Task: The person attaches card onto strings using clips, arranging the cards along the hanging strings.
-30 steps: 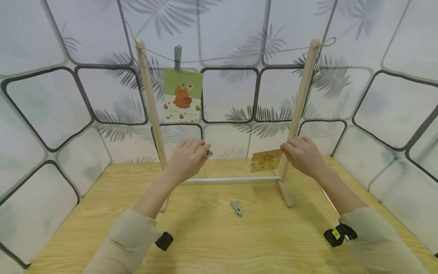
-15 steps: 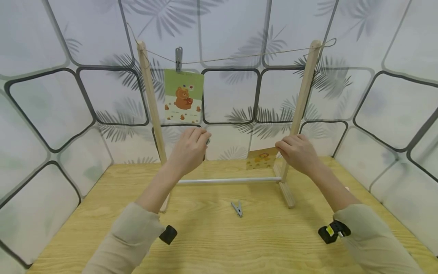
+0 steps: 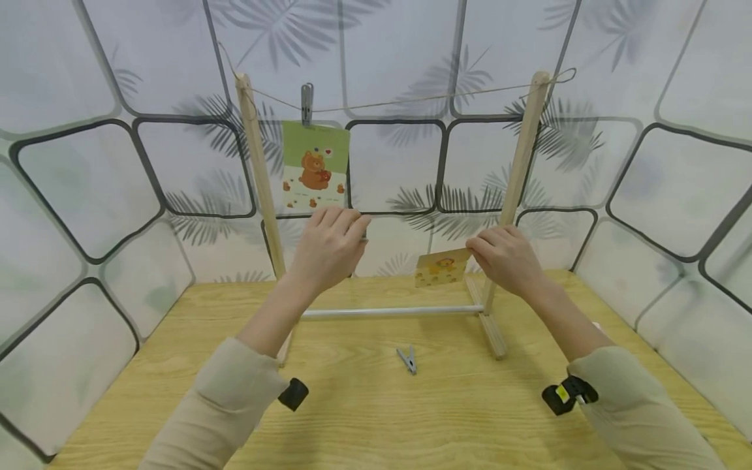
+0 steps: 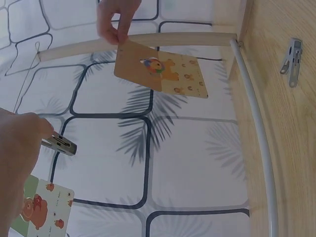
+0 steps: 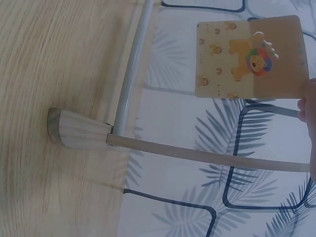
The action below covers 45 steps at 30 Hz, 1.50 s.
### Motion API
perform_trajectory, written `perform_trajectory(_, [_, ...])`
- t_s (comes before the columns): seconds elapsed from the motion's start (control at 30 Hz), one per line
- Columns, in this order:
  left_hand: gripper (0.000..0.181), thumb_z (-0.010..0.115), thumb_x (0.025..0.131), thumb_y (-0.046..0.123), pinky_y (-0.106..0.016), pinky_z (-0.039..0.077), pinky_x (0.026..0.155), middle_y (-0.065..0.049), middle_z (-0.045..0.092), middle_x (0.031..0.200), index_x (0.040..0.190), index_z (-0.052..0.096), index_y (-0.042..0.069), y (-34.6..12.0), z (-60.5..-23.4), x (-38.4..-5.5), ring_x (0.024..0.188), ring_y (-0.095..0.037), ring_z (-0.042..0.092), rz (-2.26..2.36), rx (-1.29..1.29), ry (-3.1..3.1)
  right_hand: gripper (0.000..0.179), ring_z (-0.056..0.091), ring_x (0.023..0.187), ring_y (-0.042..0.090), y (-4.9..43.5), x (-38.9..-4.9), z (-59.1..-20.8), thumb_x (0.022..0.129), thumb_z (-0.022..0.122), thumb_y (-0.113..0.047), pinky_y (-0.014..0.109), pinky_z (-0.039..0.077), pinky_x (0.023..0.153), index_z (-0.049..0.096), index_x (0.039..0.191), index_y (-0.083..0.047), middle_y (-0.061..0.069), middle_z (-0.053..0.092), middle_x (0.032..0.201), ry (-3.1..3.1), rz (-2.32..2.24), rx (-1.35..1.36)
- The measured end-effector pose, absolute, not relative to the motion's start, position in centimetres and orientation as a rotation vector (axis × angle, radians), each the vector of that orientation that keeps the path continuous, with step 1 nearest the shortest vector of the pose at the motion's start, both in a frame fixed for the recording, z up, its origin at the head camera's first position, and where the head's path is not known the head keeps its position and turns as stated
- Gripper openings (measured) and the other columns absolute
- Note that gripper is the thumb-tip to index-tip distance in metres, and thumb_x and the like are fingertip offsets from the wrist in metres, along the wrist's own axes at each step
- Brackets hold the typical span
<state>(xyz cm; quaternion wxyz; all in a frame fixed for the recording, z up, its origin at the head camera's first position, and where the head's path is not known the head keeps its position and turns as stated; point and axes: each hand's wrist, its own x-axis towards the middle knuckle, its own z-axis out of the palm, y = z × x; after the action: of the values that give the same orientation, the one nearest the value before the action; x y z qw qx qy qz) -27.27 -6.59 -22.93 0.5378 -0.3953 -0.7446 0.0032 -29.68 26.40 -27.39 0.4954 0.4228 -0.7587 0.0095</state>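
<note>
- the lion card (image 5: 237, 66), tan and cream, hangs in the air in front of the right post (image 3: 519, 170), near its lower part in the head view.
- the right hand (image 3: 506, 261) pinches it by its upper corner.
- the left hand (image 3: 330, 249) grips a metal clip (image 4: 64, 144), which juts from the fingers, and appears just under the bear card (image 3: 316, 166).
- that green-and-white card hangs below the twine (image 3: 405, 102) from a hanging clip (image 3: 307, 106).
- a loose clip (image 3: 408, 360) lies on the desk (image 3: 423, 424), nearer the person than the white rod (image 3: 390, 312).
</note>
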Motion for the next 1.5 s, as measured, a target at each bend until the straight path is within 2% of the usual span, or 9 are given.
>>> perform_trajectory(0.17, [0.027,0.068,0.080,0.009,-0.039,0.042,0.081,-0.013,0.064,0.096,0.106,0.065,0.001,-6.2,-22.3,-27.3,0.089,-0.028,0.057,0.034,-0.935,-1.770,0.008,0.059,0.069,0.033,26.1,-29.6,-26.9,0.077,0.066,0.000,0.045,0.044,0.062,0.065,0.085,-0.001,0.012,0.062,0.076,-1.829,-0.009,1.030])
perform_trajectory(0.27, [0.027,0.069,0.081,0.009,-0.039,0.043,0.081,-0.013,0.064,0.096,0.106,0.065,0.000,-6.0,-21.8,-27.4,0.088,-0.028,0.057,0.028,-0.933,-1.762,0.004,0.058,0.067,0.031,25.9,-29.6,-26.6,0.081,0.061,-0.002,0.043,0.043,0.061,0.065,0.084,-0.003,0.011,0.062,0.075,-1.826,-0.020,1.027])
perform_trajectory(0.37, [0.027,0.068,0.081,0.008,-0.040,0.043,0.083,-0.014,0.064,0.096,0.106,0.065,-0.001,-5.8,-21.3,-27.5,0.089,-0.030,0.058,0.020,-0.931,-1.748,0.011,0.057,0.066,0.030,25.6,-29.6,-26.2,0.087,0.054,-0.006,0.044,0.043,0.062,0.064,0.083,-0.003,0.011,0.062,0.074,-1.818,-0.021,1.016])
perform_trajectory(0.6, [0.025,0.065,0.081,0.006,-0.040,0.043,0.084,-0.014,0.063,0.096,0.105,0.063,-0.002,-5.5,-20.2,-27.8,0.090,-0.030,0.057,0.024,-0.903,-1.735,0.004,0.059,0.069,0.031,25.0,-29.7,-25.3,0.083,0.060,-0.002,0.046,0.044,0.064,0.064,0.082,-0.002,0.011,0.062,0.076,-1.789,-0.006,0.990])
perform_trajectory(0.93, [0.023,0.050,0.083,0.000,-0.041,0.043,0.081,-0.014,0.065,0.095,0.100,0.065,-0.001,-5.0,-19.1,-28.0,0.088,-0.030,0.057,0.016,-0.872,-1.721,0.012,0.058,0.068,0.031,24.8,-29.7,-24.4,0.088,0.052,-0.006,0.044,0.042,0.064,0.063,0.083,-0.003,0.012,0.062,0.076,-1.777,-0.015,0.959])
perform_trajectory(1.07, [0.020,0.051,0.084,0.002,-0.040,0.043,0.081,-0.013,0.064,0.094,0.099,0.065,-0.001,-4.8,-18.5,-28.0,0.089,-0.030,0.057,0.015,-0.866,-1.707,0.014,0.058,0.070,0.033,24.7,-29.7,-24.1,0.088,0.050,-0.005,0.044,0.042,0.065,0.062,0.082,-0.003,0.013,0.062,0.076,-1.778,-0.019,0.961])
perform_trajectory(1.3, [0.016,0.058,0.084,0.004,-0.040,0.043,0.080,-0.013,0.064,0.092,0.097,0.063,-0.001,-4.6,-17.4,-28.2,0.087,-0.030,0.057,0.036,-0.860,-1.690,0.010,0.059,0.068,0.033,24.6,-29.8,-23.7,0.084,0.055,-0.003,0.045,0.043,0.064,0.064,0.082,-0.002,0.013,0.062,0.075,-1.778,-0.021,0.954])
perform_trajectory(1.5, [0.014,0.055,0.084,0.003,-0.041,0.042,0.079,-0.012,0.065,0.090,0.095,0.064,-0.001,-4.5,-16.5,-28.2,0.085,-0.030,0.057,0.049,-0.845,-1.661,0.005,0.059,0.068,0.033,24.4,-30.0,-23.0,0.083,0.061,-0.004,0.044,0.042,0.061,0.065,0.082,-0.001,0.013,0.063,0.075,-1.791,-0.024,0.907])
